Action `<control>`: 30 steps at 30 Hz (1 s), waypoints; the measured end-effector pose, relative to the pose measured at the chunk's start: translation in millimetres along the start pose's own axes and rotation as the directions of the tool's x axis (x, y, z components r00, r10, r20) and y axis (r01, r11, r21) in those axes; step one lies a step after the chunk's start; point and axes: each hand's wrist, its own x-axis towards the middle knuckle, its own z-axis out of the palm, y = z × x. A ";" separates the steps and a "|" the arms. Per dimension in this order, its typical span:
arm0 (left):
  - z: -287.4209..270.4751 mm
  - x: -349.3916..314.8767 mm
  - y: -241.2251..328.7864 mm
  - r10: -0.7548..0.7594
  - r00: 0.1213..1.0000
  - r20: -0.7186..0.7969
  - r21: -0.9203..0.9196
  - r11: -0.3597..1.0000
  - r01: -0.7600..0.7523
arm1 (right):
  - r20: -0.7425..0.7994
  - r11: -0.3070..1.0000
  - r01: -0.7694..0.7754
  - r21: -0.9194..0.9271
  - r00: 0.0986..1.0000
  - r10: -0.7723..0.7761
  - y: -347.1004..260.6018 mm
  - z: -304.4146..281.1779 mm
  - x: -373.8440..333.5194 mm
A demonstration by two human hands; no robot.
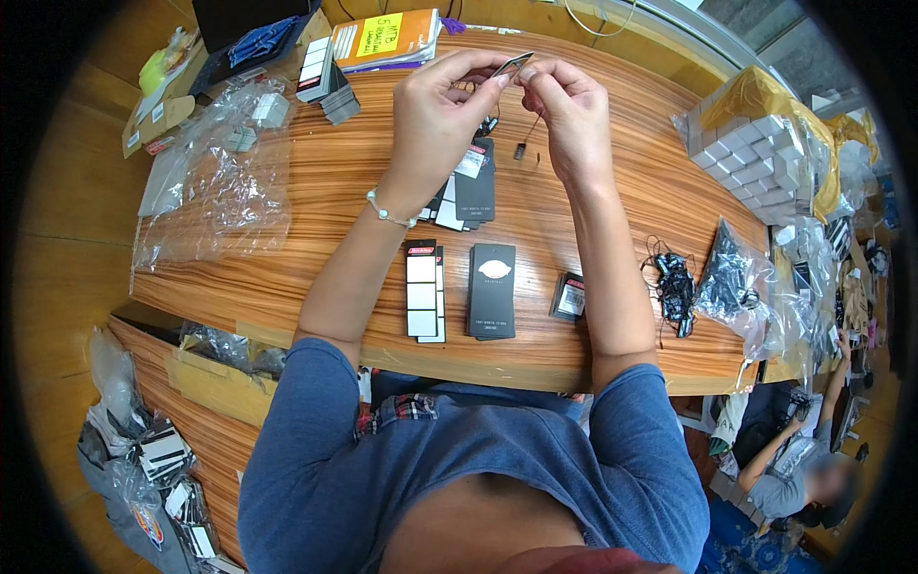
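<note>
Over the far middle of the table, my left hand point(442, 107) pinches a small stack of dark hang tags point(514, 63), seen nearly edge-on. My right hand point(566, 107) is closed at the tags' right end, its fingertips on a thin black tag string point(535, 122). A small dark seal point(519, 150) dangles below from the string. Beneath my hands lies a loose pile of dark tags point(475, 203). Closer to me are a stack of black tags with white panels point(421, 297), a stack of dark hang tags point(491, 287) and some small tags point(569, 298) beside my right forearm.
A bundle of black strings point(676, 295) and a plastic bag of dark items point(729, 273) lie right. Behind them sits a wrapped block of white boxes point(755, 158). Clear plastic point(215, 177) covers the left; tag stacks point(330, 86) and notebooks point(387, 40) stand far. Another person point(794, 469) sits lower right.
</note>
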 end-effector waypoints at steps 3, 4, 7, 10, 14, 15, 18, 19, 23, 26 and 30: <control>0.9 0.0 -3.9 0.045 0.999 -0.012 0.070 0.997 -0.044 | 0.006 0.924 0.189 -0.334 0.980 -0.198 1.0 2.0 -0.1; 1.2 -0.6 -3.5 0.068 0.998 -0.008 0.112 0.991 -0.067 | 0.045 0.809 0.301 -0.505 0.945 -0.323 -0.9 2.9 -0.6; 0.9 -0.5 -1.2 0.128 0.992 0.016 0.183 0.975 -0.129 | 0.152 0.590 0.436 -0.680 0.870 -0.468 -4.6 1.0 1.3; -7.3 3.8 -4.5 0.244 0.968 0.063 0.332 0.909 -0.251 | 0.079 0.794 0.326 -0.514 0.939 -0.334 -0.6 -2.9 4.9; -9.9 6.3 -8.7 0.367 0.926 0.085 0.378 0.848 -0.370 | 0.008 0.958 0.198 -0.206 0.980 -0.201 -5.4 -0.4 2.3; -9.2 7.1 -11.8 0.415 0.905 0.089 0.420 0.809 -0.412 | 0.029 0.964 0.179 -0.198 0.984 -0.177 -6.2 -0.7 2.9; -9.3 8.9 -16.5 0.531 0.839 0.121 0.547 0.669 -0.503 | 0.088 0.986 0.102 -0.133 0.992 -0.090 -10.3 -3.3 4.5; -9.5 8.4 -15.1 0.554 0.821 0.138 0.587 0.622 -0.518 | 0.103 0.994 0.061 -0.088 0.993 -0.052 -13.3 -4.9 4.6; -9.4 6.7 -14.2 0.603 0.762 0.236 0.659 0.477 -0.581 | 0.111 0.998 -0.067 -0.013 0.991 0.068 -4.7 -10.5 5.7; -5.3 8.3 -21.5 0.637 0.717 0.283 0.563 0.495 -0.662 | 0.000 0.996 -0.089 0.012 0.996 0.089 -0.2 -11.1 6.9; 2.8 -1.2 -24.2 0.337 0.936 0.104 0.256 0.900 -0.353 | -0.246 0.925 0.103 0.365 0.969 -0.011 -12.5 -23.2 13.7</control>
